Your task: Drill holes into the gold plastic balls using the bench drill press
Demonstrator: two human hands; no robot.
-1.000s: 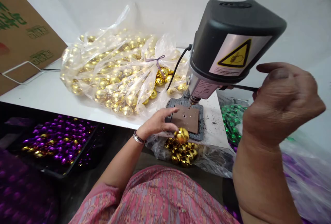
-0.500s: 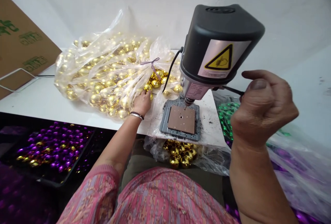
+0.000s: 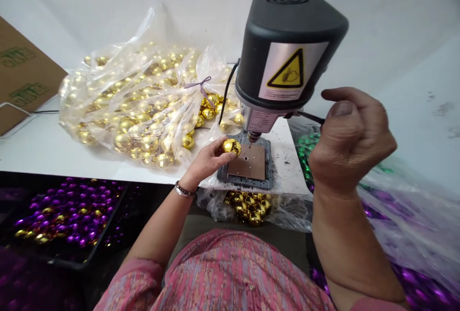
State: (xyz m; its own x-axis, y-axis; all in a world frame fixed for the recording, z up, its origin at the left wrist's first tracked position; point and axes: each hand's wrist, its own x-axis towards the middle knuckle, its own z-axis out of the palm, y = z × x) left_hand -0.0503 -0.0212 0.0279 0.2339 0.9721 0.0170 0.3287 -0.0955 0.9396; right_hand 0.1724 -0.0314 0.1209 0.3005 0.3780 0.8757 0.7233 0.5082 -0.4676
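My left hand (image 3: 207, 161) pinches a shiny gold ball (image 3: 231, 146) in its fingertips, just left of the drill bit (image 3: 250, 140) and above the left edge of the brown plate (image 3: 249, 162) on the grey base. My right hand (image 3: 350, 141) is closed round the thin black lever (image 3: 308, 117) at the right side of the black bench drill (image 3: 285, 52). A big clear bag of gold balls (image 3: 140, 105) lies on the white table (image 3: 39, 150) behind my left hand.
A second clear bag with gold balls (image 3: 251, 205) hangs under the table's front edge. A black tray of purple balls (image 3: 68, 210) is at lower left. Green balls (image 3: 305, 155) lie right of the table. A cardboard box (image 3: 21, 74) leans at far left.
My left hand dropped one gold ball toward the bag below the table, reached to the big bag, then came back to the drill holding another gold ball. My right hand stayed on the lever.
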